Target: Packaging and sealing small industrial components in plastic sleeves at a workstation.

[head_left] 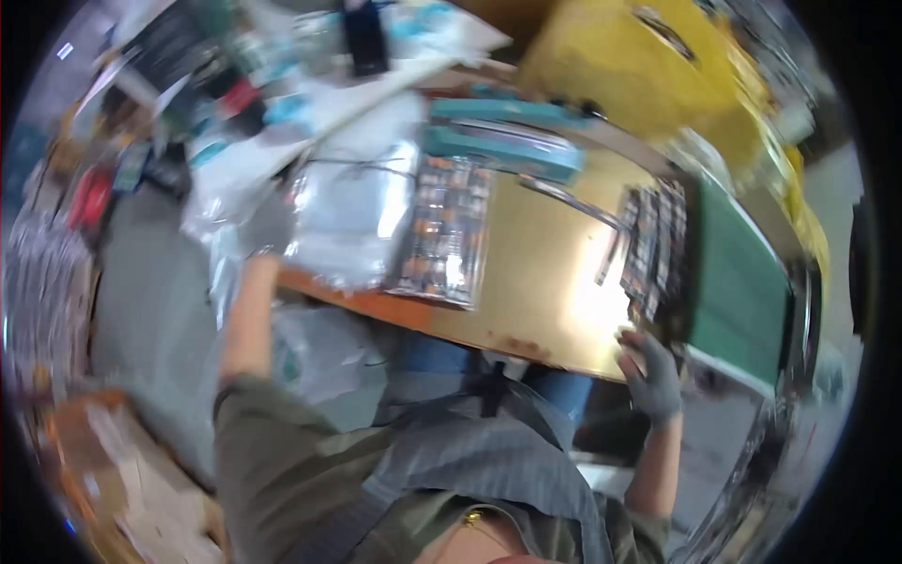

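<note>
My left hand [271, 223], in a grey glove, is at the left edge of a stack of clear plastic bags [352, 216]; its fingers are blurred against the plastic. My right hand [651, 378], in a grey glove with bare fingertips, is by the table's front right edge. Its fingers are bent slightly and apart, with nothing visible between them, just below a pile of dark packs with orange patterning [653, 240]. A shiny clear-wrapped pack [442, 235] with similar dark and orange patterning lies beside the bags.
A teal bar-shaped device [507, 141] stands at the back of the shiny tan tabletop [526, 273]. To the right is a green panel [738, 282]; behind is a large yellow sack [639, 75]. Cardboard [141, 470] lies at lower left.
</note>
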`<state>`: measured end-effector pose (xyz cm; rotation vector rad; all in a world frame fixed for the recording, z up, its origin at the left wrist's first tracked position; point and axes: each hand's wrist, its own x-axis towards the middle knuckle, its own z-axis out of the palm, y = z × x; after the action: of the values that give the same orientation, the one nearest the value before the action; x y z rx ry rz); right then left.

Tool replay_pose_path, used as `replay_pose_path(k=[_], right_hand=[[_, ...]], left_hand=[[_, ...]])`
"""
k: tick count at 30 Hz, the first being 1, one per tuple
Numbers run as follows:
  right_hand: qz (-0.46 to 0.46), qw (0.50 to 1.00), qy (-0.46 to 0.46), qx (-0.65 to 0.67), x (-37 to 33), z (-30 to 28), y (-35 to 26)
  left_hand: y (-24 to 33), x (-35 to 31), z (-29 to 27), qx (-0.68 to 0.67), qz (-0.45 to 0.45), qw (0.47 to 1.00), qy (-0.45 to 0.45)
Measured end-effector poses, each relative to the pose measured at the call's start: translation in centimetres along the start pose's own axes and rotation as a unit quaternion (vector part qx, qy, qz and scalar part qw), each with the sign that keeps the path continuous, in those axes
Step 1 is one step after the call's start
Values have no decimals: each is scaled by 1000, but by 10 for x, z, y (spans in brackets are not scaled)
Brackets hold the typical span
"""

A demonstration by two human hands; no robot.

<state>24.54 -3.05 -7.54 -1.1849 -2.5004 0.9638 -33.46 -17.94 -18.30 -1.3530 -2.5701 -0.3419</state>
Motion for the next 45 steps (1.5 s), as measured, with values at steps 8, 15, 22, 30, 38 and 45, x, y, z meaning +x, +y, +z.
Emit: replay_pose_path(k=[8, 15, 22, 30, 38, 45], right_hand=[[55, 962, 201, -174, 116, -6, 73], [286, 903, 277, -159, 170, -38, 206], [379, 881, 280, 45, 157, -38, 206], [152, 794, 141, 572, 183, 46, 140], [-133, 763, 204, 599, 142, 42, 56], [-211, 823, 75, 522, 104, 16, 5]], left_hand=[[235, -24, -39, -341, 140, 929, -25], [440, 19, 99, -133, 351, 914, 156], [493, 10, 100, -333, 172, 885, -276], [477, 26, 117, -540, -100, 731, -406], [421, -7, -18, -739, 46, 605, -293], [376, -28, -28, -616, 255, 654, -357]])
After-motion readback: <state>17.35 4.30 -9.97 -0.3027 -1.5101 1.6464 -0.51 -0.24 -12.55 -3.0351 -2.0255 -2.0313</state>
